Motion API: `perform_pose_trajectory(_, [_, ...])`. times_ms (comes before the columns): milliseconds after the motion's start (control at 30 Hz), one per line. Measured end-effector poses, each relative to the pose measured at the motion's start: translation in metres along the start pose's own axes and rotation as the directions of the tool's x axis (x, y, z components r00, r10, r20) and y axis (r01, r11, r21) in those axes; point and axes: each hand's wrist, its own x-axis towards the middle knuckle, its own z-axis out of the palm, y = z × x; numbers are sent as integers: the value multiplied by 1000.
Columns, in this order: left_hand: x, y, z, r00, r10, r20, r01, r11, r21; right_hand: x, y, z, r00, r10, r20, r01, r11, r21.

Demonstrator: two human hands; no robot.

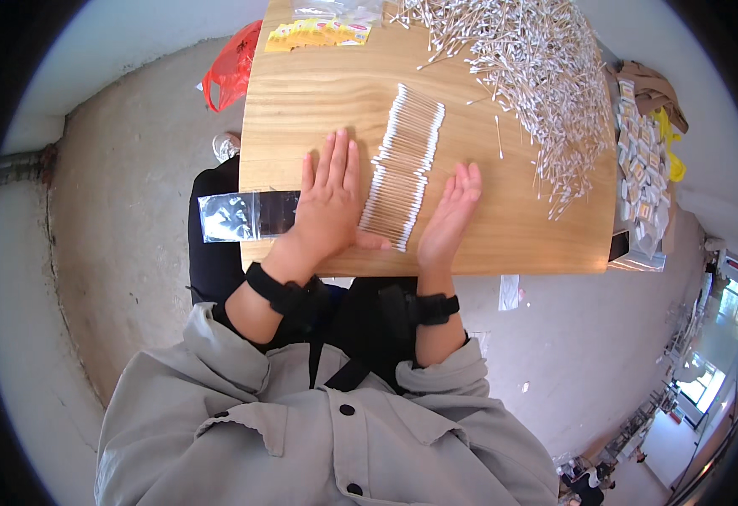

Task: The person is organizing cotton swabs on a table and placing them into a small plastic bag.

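Swabs (403,198) lie side by side in one long row on the wooden surface (297,105), their white tips forming two ragged edges; the row slants a little, its far end farther right than its near end, with a small step partway along. Just left of the row, the left hand (328,192) rests palm down, its grip spread flat, fingers pointing away from the body and thumb stretched across to the row's near end; whether the thumb touches the last swab I cannot tell. Just right of the row's near half, the right hand (450,218) is turned with its palm toward the row, its grip unclosed and holding nothing, the fingers straightened and close together. Farther left of the row, a clear plastic pouch (228,218) pokes out past the surface's edge, next to a dark flat piece (276,213) partly hidden by the left hand. Beyond the row and to its right spreads a big loose pile of swabs (546,93), with a single stray swab (499,137) between the two. Beyond the row and to its left sit yellow packets (316,34) and a clear bag (335,8).
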Motion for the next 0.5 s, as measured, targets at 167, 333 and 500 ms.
perform_pose_trajectory(167, [19, 8, 11, 996, 87, -6, -87, 996, 25, 28, 19, -1, 997, 24, 71, -17, 995, -102])
perform_pose_trajectory(333, [19, 5, 8, 991, 128, 26, -128, 992, 3, 28, 16, 13, 981, 162, 110, -183, 959, 218])
perform_pose_trajectory(500, [31, -1, 4, 998, 48, 33, -50, 997, 63, 41, 15, 8, 996, 45, 74, -51, 996, 77])
